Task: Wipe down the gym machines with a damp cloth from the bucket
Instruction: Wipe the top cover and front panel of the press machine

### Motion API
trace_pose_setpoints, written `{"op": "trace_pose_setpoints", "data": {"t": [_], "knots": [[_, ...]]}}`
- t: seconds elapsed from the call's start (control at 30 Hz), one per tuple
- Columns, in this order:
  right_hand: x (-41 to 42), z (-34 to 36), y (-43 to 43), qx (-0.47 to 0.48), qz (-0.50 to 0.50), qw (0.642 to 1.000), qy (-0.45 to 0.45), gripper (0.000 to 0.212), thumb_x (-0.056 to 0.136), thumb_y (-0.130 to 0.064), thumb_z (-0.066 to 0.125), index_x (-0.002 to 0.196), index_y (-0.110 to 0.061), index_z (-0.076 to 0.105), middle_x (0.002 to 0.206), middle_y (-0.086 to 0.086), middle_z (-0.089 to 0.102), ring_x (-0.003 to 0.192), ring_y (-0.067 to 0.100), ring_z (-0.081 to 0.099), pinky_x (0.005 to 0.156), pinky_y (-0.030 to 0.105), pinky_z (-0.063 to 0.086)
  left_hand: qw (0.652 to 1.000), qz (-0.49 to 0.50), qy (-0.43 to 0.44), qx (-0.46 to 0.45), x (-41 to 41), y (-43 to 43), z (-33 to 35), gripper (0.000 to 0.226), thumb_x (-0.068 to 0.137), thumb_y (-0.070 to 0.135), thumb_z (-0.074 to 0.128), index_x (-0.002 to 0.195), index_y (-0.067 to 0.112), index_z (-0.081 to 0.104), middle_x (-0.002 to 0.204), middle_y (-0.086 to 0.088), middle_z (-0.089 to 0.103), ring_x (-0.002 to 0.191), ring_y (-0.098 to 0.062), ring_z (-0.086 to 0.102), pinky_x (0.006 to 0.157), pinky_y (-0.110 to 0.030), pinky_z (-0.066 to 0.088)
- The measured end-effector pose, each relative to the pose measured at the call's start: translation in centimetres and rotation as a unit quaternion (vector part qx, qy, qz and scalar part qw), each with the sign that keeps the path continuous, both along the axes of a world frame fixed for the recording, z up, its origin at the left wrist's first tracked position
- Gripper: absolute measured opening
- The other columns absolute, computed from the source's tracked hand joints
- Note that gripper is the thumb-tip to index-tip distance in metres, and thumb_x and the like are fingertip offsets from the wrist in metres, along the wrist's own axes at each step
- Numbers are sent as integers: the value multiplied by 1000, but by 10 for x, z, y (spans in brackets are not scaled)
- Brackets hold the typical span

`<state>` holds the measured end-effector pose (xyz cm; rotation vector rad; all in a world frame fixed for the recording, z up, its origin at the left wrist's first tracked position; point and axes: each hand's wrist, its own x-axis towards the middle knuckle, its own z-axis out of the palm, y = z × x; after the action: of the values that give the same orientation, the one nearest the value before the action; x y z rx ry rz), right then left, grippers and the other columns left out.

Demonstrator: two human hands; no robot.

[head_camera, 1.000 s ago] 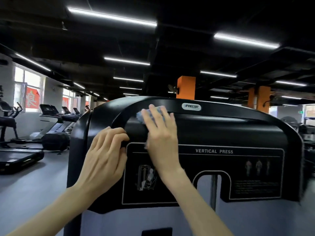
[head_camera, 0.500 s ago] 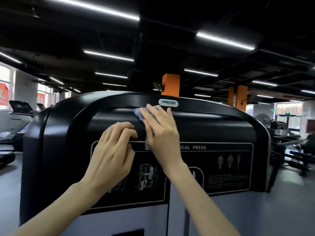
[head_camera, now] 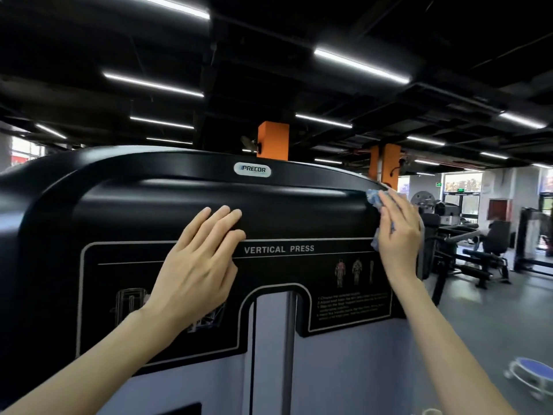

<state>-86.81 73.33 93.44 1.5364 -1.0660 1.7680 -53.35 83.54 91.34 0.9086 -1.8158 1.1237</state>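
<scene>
The flat right hand (head_camera: 399, 235) presses a crumpled blue cloth (head_camera: 373, 198) onto the two-o'clock corner of the glossy black plastic shroud (head_camera: 299, 205). The left hand (head_camera: 197, 265), open and empty, likely braces for balance.

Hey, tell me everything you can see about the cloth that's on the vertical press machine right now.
The cloth is pale blue with white, soft-looking and crumpled. The right hand presses it with straight fingers against the upper right corner of the black machine cover, hiding most of it. Bunched bits show beside the fingertips and by the thumb. Whether it is damp cannot be told.
</scene>
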Motion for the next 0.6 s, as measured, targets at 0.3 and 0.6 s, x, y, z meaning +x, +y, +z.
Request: {"op": "trace_pose_setpoints", "data": {"t": [0.3, 0.6], "knots": [[126, -27, 27, -98, 106, 988, -53, 35, 96, -8, 49, 130, -5, 58, 139, 10, 52, 134, 26, 44, 112, 38, 35, 999, 31, -13, -32, -3, -6, -5, 33, 87, 12, 41, 108, 0, 63, 132, -19, 54, 130, -34, 45, 112, -49, 28], [89, -52, 17, -69, 75, 987, 126, 46, 93, 7, 49, 138, 0, 46, 148, 13, 41, 142, 30, 32, 116, 46, 28, 998, 30, -12, -48, -3, -5, -4, 31, 88, 13, 41, 107, 0, 62, 133, -19, 54, 131, -33, 44, 113, -48, 27]]}}
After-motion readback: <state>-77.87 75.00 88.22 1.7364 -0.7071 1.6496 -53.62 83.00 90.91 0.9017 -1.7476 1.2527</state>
